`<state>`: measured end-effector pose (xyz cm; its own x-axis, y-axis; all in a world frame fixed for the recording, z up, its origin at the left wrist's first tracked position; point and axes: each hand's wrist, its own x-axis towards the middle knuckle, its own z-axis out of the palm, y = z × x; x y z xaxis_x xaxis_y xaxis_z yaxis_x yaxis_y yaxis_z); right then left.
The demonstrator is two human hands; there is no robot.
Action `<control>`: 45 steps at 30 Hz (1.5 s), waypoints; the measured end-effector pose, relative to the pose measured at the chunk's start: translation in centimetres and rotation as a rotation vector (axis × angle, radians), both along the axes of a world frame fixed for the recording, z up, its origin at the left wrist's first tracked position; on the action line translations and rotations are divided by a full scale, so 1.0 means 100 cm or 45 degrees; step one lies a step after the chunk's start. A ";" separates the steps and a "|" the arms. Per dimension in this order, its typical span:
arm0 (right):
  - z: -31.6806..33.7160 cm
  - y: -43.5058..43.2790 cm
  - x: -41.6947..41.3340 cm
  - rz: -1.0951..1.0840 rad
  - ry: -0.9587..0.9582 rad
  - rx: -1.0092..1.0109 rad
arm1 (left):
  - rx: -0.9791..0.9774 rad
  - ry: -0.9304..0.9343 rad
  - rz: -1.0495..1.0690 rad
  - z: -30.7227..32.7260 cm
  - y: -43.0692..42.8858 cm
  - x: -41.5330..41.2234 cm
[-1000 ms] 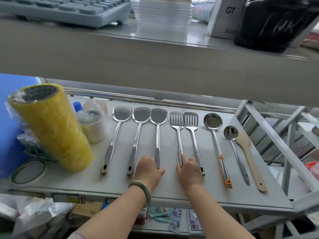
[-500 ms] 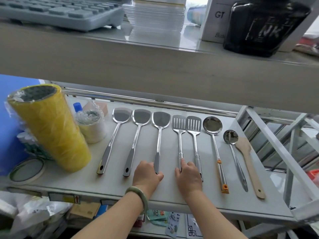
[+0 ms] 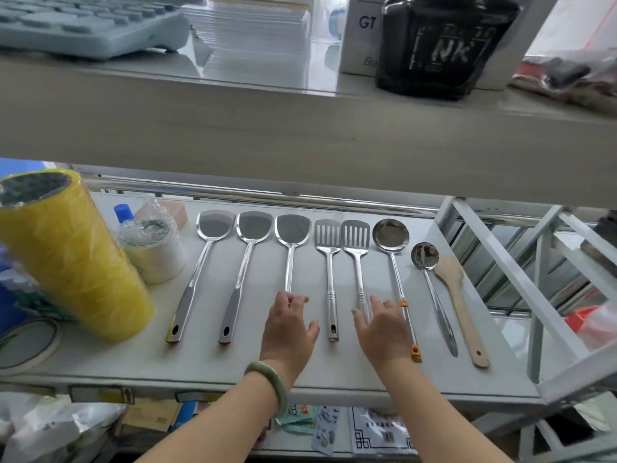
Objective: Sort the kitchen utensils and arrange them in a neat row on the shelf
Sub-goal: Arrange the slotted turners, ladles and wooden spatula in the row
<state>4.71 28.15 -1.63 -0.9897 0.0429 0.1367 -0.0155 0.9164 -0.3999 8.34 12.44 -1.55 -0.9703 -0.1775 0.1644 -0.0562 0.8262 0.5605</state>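
Eight utensils lie in a row on the shelf (image 3: 367,372), handles toward the person: three turners (image 3: 247,262), two slotted ones (image 3: 344,262), two ladles (image 3: 394,259), wooden spoon (image 3: 459,302). Left hand (image 3: 288,329) covers the third turner's handle, right hand (image 3: 384,329) the second slotted handle; both flat, fingers spread, gripping nothing. Yellow roll (image 3: 66,255) at left.

Eight utensils lie in a row on the shelf (image 3: 334,372), left hand (image 3: 288,329) and right hand (image 3: 384,332) spread above the handles.
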 end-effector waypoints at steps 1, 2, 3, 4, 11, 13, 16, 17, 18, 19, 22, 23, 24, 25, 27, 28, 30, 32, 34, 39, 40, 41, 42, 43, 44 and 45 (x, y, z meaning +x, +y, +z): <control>0.000 0.002 -0.002 0.006 -0.064 0.012 | 0.025 -0.045 -0.029 0.000 0.010 -0.003; 0.001 0.002 -0.003 0.013 -0.126 0.031 | 0.045 -0.119 -0.049 -0.001 0.019 -0.005; 0.000 0.002 -0.004 0.019 -0.169 0.050 | 0.049 -0.206 -0.056 -0.002 0.028 -0.007; 0.000 0.002 -0.004 0.021 -0.191 0.066 | 0.042 -0.284 -0.051 -0.002 0.035 -0.009; -0.006 0.019 -0.006 -0.005 -0.231 0.056 | 0.034 -0.441 0.038 -0.002 0.049 -0.023; -0.007 0.024 -0.007 0.007 -0.225 0.058 | 0.039 -0.436 0.054 -0.002 0.048 -0.023; -0.009 0.027 -0.007 0.025 -0.220 0.055 | 0.037 -0.437 0.063 -0.004 0.049 -0.021; -0.009 0.028 -0.006 0.032 -0.216 0.049 | 0.037 -0.439 0.063 -0.004 0.049 -0.020; -0.008 0.029 -0.005 0.042 -0.203 0.037 | 0.037 -0.440 0.061 -0.004 0.049 -0.019; -0.006 0.030 -0.003 0.053 -0.152 0.007 | 0.026 -0.435 0.058 -0.005 0.049 -0.018; 0.004 0.047 -0.001 0.018 0.164 -0.184 | -0.084 -0.331 0.039 -0.002 0.053 -0.016; 0.006 0.058 -0.004 -0.030 0.250 -0.214 | -0.104 -0.253 0.019 0.000 0.057 -0.017; 0.007 0.072 -0.007 -0.090 0.300 -0.221 | -0.101 -0.176 -0.010 0.004 0.063 -0.017; 0.009 0.086 -0.011 -0.143 0.299 -0.200 | -0.083 -0.121 -0.050 0.008 0.071 -0.019; 0.012 0.112 -0.017 -0.205 0.158 -0.102 | -0.043 -0.089 -0.156 0.014 0.091 -0.021; 0.011 0.121 -0.018 -0.217 0.064 -0.040 | -0.031 -0.104 -0.218 0.016 0.102 -0.022; 0.008 0.132 -0.018 -0.208 -0.078 0.042 | -0.040 -0.165 -0.341 0.015 0.125 -0.021; 0.003 0.136 -0.017 -0.190 -0.131 0.054 | -0.063 -0.249 -0.416 0.013 0.144 -0.021; -0.003 0.140 -0.018 -0.168 -0.127 0.074 | -0.062 -0.341 -0.427 0.011 0.158 -0.022; -0.010 0.152 -0.018 -0.097 -0.091 0.119 | -0.021 -0.509 -0.333 0.012 0.178 -0.030; -0.012 0.155 -0.017 -0.085 -0.076 0.124 | -0.008 -0.522 -0.324 0.013 0.181 -0.031; -0.013 0.157 -0.016 -0.077 -0.072 0.130 | 0.004 -0.529 -0.317 0.013 0.184 -0.031; -0.013 0.160 -0.015 -0.068 -0.067 0.140 | 0.012 -0.534 -0.311 0.013 0.187 -0.031; -0.013 0.162 -0.014 -0.064 -0.070 0.145 | 0.020 -0.532 -0.307 0.013 0.190 -0.031; -0.015 0.164 -0.014 -0.060 -0.075 0.143 | 0.027 -0.530 -0.304 0.012 0.193 -0.030; -0.014 0.166 -0.013 -0.057 -0.085 0.127 | 0.034 -0.526 -0.302 0.012 0.196 -0.029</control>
<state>3.38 44.73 -3.08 -0.9941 0.0765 0.0763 0.0497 0.9510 -0.3053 5.42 31.99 -0.37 -0.9676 0.0582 -0.2455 -0.0903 0.8287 0.5524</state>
